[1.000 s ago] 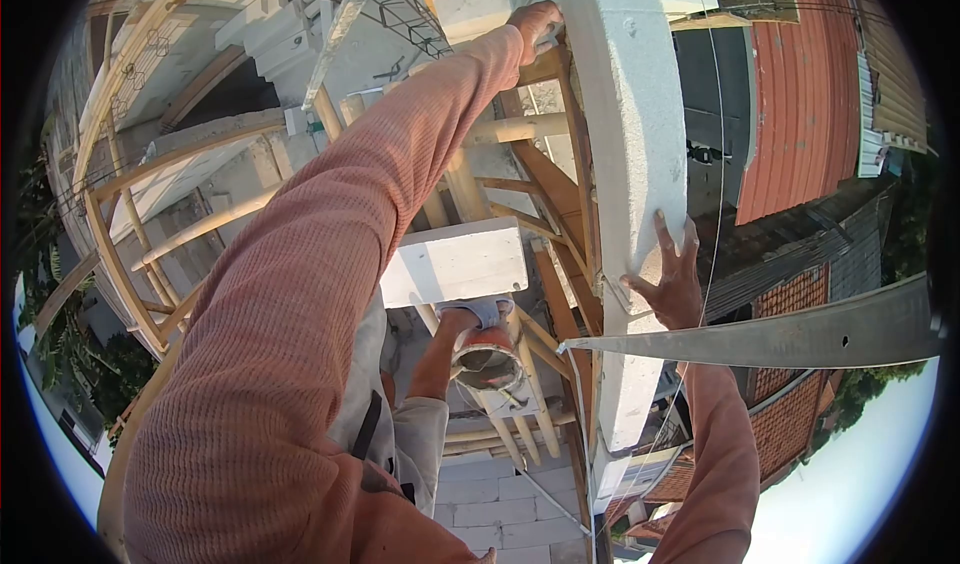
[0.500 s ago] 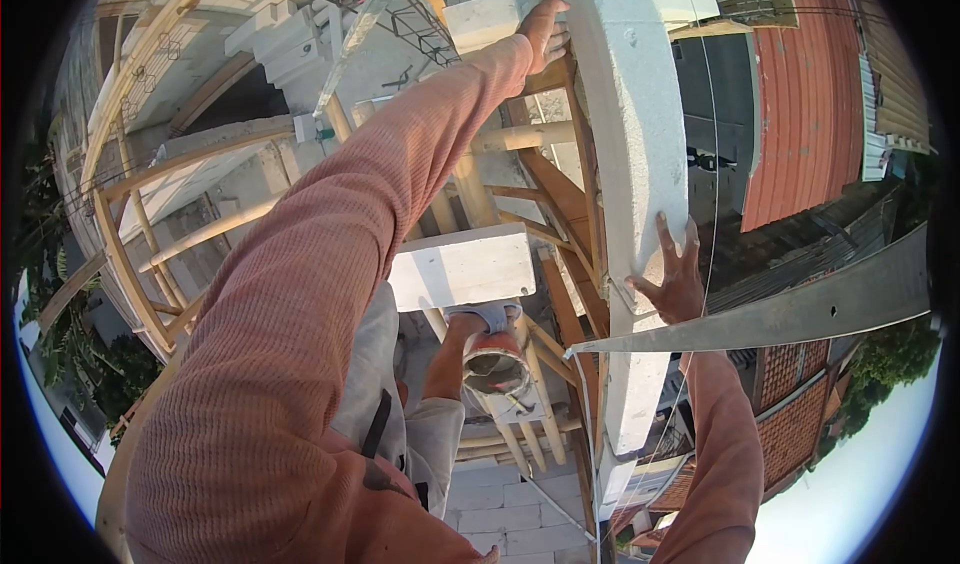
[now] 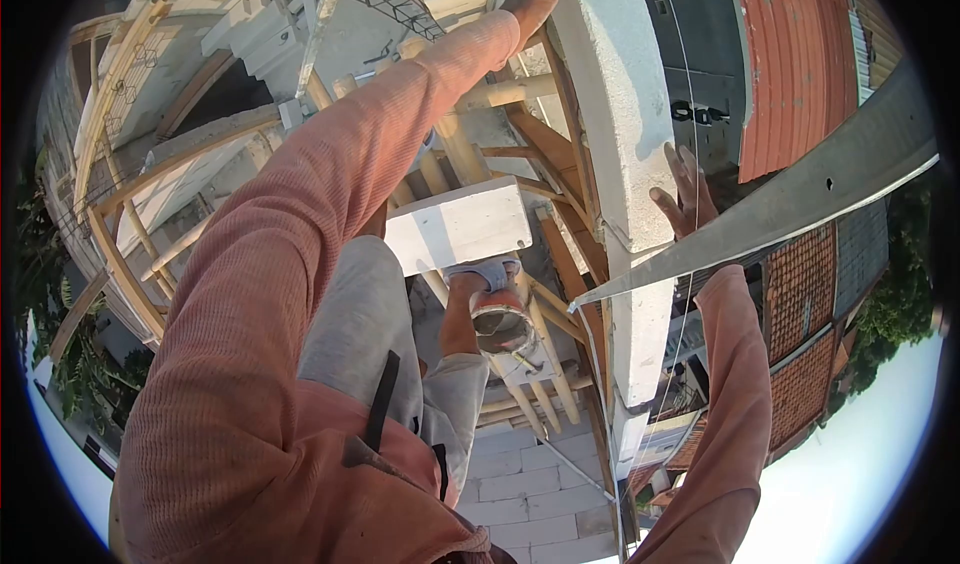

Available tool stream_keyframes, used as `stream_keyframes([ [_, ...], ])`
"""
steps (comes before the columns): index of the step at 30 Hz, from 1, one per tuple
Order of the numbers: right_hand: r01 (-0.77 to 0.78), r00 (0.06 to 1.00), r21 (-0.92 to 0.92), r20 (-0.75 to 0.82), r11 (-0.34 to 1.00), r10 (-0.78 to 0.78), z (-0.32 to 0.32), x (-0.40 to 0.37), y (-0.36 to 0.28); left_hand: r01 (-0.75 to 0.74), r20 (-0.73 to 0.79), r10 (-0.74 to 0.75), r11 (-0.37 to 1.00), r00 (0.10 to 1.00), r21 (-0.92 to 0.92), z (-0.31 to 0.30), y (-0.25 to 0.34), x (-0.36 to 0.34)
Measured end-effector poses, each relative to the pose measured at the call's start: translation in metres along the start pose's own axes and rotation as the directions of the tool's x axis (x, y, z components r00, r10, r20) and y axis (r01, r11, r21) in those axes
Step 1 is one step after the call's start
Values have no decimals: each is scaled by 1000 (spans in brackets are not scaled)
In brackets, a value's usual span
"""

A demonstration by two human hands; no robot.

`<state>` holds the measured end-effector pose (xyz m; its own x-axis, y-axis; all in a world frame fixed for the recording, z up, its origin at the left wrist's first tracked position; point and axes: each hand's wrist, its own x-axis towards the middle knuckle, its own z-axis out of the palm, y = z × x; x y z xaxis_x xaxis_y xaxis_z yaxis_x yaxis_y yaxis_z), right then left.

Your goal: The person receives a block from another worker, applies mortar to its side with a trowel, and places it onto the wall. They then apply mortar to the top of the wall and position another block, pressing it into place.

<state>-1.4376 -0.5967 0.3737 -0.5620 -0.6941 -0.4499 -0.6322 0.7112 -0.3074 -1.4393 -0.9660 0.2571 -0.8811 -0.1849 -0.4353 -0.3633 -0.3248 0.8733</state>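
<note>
My left hand (image 3: 537, 6) reaches far forward and lies against the left edge of a long pale concrete block (image 3: 615, 94), fingers apart; the frame's top cuts off part of it. My right hand (image 3: 690, 196) is at the block's right side, fingers spread, with the fingertips at its edge. A long grey metal blade (image 3: 780, 214), tapering to a point and pierced by a small hole, crosses close to the camera and hides part of my right wrist. What holds the blade is out of sight. Below the long block, more of the same wall (image 3: 640, 334) continues toward me.
A loose white block (image 3: 460, 226) rests over bamboo poles (image 3: 545, 394) left of the wall. A bucket (image 3: 502, 326) stands beside my foot (image 3: 490, 272). A string line (image 3: 690, 84) runs along the wall's right side. Beyond lie a red metal roof (image 3: 795, 74) and tiled roofs (image 3: 800, 284).
The view has shifted, and the wall and both hands appear higher. My right hand has slid slightly toward the block's outer edge. The blade's wide end has swung upward.
</note>
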Motion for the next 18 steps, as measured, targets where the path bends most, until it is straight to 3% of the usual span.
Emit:
stream_keyframes([
  [1,-22,998,29,-54,999,24,-3,0,10,8,69,-12,998,998,57,7,10,-9],
  [2,-16,999,198,-37,980,24,-9,-7,21,65,100,-71,996,992,58,19,15,-24],
  [5,-213,976,390,118,896,181,-6,-34,75,310,129,-305,950,944,-24,64,35,-68],
  [6,-293,955,422,172,858,242,-13,-40,65,307,137,-306,952,942,10,75,19,-65],
  [9,-370,927,427,225,825,299,-25,-48,24,446,219,-445,894,868,50,98,2,-75],
  [12,-391,914,340,255,855,316,-20,-48,-1,551,191,-551,832,812,58,115,-19,-81],
  [14,-395,915,399,251,827,315,-8,-52,4,637,172,-626,771,761,-12,128,-30,-85],
  [16,-339,941,515,173,787,292,30,-57,32,530,248,-502,846,828,-56,122,-65,-80],
  [18,-335,942,451,153,827,298,49,-62,50,552,295,-506,828,811,-97,119,-57,-83],
])
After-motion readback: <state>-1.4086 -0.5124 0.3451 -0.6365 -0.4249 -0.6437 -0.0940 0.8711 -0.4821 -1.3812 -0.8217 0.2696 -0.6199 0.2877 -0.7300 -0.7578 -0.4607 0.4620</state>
